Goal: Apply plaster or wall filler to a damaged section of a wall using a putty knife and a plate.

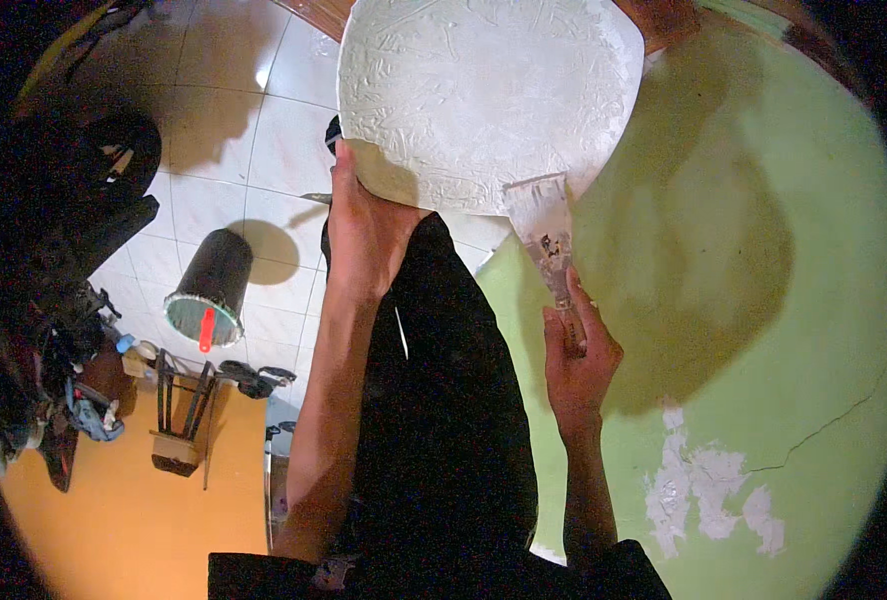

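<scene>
the white slab (494,105) looks rough, the scraper blade (541,215) dull metal, the floor tiles (304,85) glossy.

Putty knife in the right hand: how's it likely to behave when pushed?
The putty knife may flex slightly: its blade looks thin and flares wide. Likely light: the right hand alone holds it. Might drag a bit: the blade looks blotchy, perhaps residue.

The panel (494,105) is streaky white, the wall (709,310) green.

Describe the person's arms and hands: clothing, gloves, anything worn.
The left hand and right hand are bare: no gloves, watch or bracelet visible. Both forearms are uncovered; dark, near-black sleeves show only at the lower edge.
</scene>
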The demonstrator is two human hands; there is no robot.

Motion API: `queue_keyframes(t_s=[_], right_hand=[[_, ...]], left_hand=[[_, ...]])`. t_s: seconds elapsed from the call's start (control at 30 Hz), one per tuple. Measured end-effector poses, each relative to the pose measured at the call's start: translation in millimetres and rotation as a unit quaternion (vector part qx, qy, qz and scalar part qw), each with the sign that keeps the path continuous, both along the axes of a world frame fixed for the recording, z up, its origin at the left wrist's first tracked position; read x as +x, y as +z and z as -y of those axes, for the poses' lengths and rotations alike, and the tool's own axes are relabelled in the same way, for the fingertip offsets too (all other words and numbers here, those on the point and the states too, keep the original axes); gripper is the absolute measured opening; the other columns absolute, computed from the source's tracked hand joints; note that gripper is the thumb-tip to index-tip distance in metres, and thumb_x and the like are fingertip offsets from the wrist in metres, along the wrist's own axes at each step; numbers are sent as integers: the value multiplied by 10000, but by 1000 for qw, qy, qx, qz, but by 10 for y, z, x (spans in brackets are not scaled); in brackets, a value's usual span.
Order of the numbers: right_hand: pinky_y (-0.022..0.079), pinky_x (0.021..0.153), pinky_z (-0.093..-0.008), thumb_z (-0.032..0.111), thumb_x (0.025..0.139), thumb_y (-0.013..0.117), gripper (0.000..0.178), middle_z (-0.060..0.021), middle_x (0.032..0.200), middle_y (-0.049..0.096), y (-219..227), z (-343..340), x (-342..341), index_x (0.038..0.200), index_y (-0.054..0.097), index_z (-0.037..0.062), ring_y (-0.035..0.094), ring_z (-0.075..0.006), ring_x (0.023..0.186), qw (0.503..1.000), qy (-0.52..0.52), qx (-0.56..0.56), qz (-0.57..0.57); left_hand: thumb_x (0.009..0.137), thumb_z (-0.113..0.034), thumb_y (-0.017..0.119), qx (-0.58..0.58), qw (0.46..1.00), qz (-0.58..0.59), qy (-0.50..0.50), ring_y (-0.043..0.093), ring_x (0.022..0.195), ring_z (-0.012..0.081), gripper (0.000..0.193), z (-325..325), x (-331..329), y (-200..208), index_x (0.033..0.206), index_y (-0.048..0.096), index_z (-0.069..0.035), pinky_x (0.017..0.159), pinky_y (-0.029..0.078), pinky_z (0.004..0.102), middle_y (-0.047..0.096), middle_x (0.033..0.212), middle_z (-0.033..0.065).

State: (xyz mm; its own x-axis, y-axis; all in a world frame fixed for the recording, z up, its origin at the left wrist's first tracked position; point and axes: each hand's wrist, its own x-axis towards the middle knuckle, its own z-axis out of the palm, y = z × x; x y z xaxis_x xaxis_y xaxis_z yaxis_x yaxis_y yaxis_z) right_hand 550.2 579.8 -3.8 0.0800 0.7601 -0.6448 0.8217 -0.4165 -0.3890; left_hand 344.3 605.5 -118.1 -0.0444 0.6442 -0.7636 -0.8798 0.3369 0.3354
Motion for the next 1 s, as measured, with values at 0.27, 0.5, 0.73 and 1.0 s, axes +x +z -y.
queue_keyframes(t_s=[0.27,0.5,0.73,1.0], right_hand=[[453,551,-287,50,830,609,423,-162,843,650,12,-42,-144,1247,536,48,536,-157,563,999,16,41,-29],[462,574,-284,68,845,601,425,-153,824,648,65,26,-80,1262,522,56,553,-144,591,999,-33,-27,-3],[486,616,-291,59,839,609,434,-153,888,649,75,54,-73,1263,520,56,606,-162,661,998,-41,1,-42],[381,546,-215,-1,840,590,426,-26,706,535,-3,-67,-151,1260,522,28,412,-50,624,1000,0,11,-11]], left_hand=[[944,-555,242,7,999,14,-33,396,1247,322,670,-6,-25,19,1407,177,-76,950,418,506,321,1390,166],[919,-604,236,2,996,17,-87,383,1259,342,729,-21,-46,61,1419,133,-83,917,453,523,270,1422,186],[909,-625,213,-13,994,6,-105,356,1281,327,732,12,-94,120,1428,130,-115,931,441,522,257,1433,182],[940,-552,254,-35,996,-10,-79,355,1269,354,648,-30,-95,338,1408,185,-108,973,366,578,314,1389,174]])
